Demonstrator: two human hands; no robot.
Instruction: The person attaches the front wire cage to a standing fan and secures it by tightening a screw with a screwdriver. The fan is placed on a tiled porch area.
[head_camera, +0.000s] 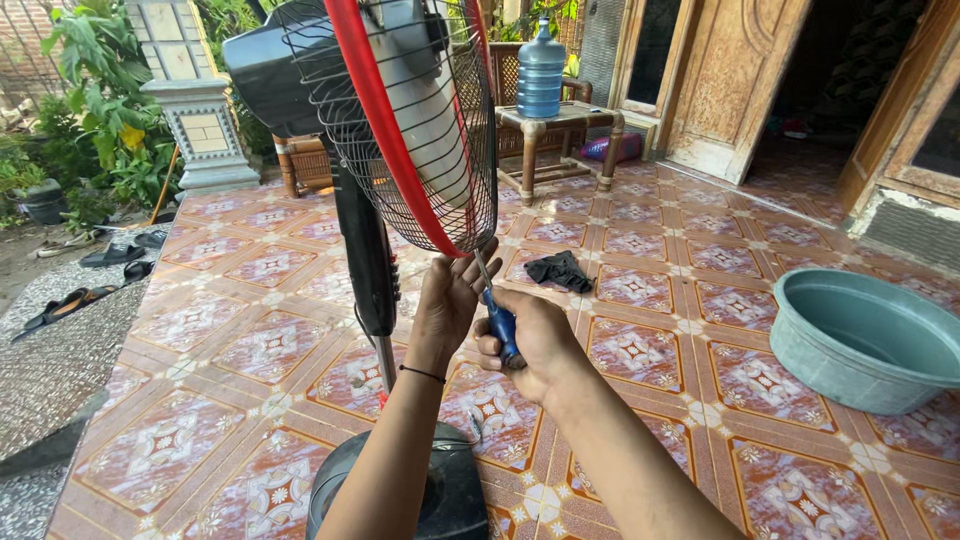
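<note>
Head view shows the standing fan (400, 120) close in front of you, its wire cage (420, 150) ringed by a red band (385, 130). At the bottom of this cage, where the band closes, your work happens. Your right hand (530, 340) is closed in a fist around the blue handle of a screwdriver (498, 318), and the metal shaft points up to the lowest part of the band. Your left hand (450, 300) is raised with the fingers bent up against the bottom of the cage, holding it steady. I judge that you are at the fastening of the band: the cage is still whole and closed, both halves are together, the blades are inside, so most of the work remains. If the screw is already loose, I cannot tell.

Outward, the fan's round dark base (400, 490) stands on the patterned tile floor (700, 380). A dark cloth (560, 270) lies near. At your right, a grey-green basin (865, 340) sits on the tiles and looks empty. Far behind, a blue water jug (541, 70) stands on a small bamboo table (560, 135).
</note>
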